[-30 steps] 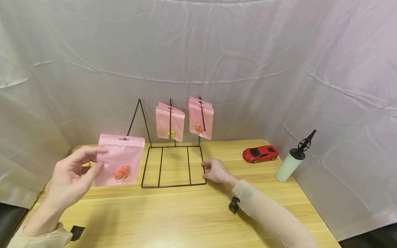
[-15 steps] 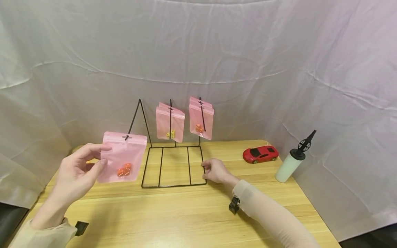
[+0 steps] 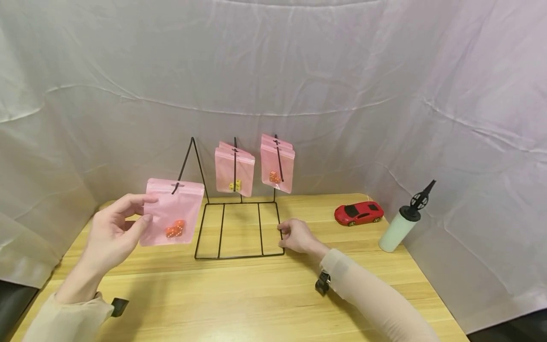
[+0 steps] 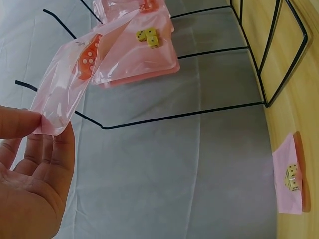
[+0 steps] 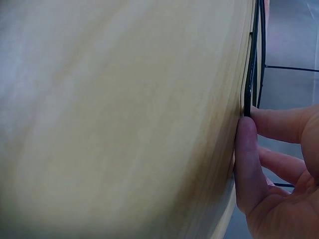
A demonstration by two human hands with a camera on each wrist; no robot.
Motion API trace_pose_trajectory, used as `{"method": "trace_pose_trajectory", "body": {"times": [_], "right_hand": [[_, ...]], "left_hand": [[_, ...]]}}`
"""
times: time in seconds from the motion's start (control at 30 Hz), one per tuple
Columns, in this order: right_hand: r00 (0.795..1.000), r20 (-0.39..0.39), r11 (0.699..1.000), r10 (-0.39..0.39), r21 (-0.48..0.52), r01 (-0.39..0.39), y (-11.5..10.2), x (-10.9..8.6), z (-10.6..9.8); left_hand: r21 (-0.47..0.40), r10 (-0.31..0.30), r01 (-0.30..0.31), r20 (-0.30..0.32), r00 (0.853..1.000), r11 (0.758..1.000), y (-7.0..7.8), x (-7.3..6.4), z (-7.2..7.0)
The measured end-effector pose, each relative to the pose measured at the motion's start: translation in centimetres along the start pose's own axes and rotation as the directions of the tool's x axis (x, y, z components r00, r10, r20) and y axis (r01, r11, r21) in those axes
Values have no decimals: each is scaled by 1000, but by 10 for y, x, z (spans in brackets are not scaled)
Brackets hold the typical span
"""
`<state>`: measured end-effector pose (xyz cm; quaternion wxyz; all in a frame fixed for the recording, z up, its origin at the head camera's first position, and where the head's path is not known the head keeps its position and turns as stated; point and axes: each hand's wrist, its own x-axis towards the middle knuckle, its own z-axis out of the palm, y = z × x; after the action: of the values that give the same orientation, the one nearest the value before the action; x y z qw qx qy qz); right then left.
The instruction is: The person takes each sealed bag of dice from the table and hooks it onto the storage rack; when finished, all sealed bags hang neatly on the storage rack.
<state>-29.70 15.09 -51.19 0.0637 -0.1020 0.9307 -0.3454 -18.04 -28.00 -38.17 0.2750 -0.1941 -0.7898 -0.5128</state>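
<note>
My left hand (image 3: 117, 228) pinches the left edge of a pink zip bag (image 3: 171, 209) with orange dice (image 3: 175, 229) inside. The tip of the left prong (image 3: 181, 171) of a black wire rack (image 3: 239, 257) passes through the bag's hang hole; the left wrist view shows the prong running behind the bag. My right hand (image 3: 297, 235) pinches the right side bar of the rack's base, thumb and fingertips on the wire in the right wrist view. Pink bags with yellow dice (image 3: 235, 173) hang on the middle prong, and bags with orange dice (image 3: 277, 164) on the right one.
Another pink bag with yellow dice (image 4: 289, 177) lies on the wooden table (image 3: 222, 304), behind my left hand in the head view. A red toy car (image 3: 359, 213) and a pale green hand pump (image 3: 399, 230) stand at the right. Grey cloth (image 3: 325, 95) encloses the back and sides.
My left hand has moved the bag rightward and slightly up and away, so its hole has slid over the left prong's tip. My right hand has stayed on the rack.
</note>
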Motion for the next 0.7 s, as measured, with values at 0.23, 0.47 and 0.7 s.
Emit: {"method": "trace_pose_trajectory", "body": {"times": [0.23, 0.47, 0.7], "right_hand": [[1000, 2, 1000, 0, 0, 0, 1, 1, 0], [1000, 2, 1000, 0, 2, 0, -1, 0, 0], [1000, 0, 1000, 0, -4, 0, -2, -1, -1]], "left_hand": [[-3, -13, 13, -17, 1000, 1000, -4, 4, 2], [-36, -15, 13, -33, 999, 999, -10, 7, 6], [-35, -22, 20, -35, 999, 999, -15, 11, 9]]}}
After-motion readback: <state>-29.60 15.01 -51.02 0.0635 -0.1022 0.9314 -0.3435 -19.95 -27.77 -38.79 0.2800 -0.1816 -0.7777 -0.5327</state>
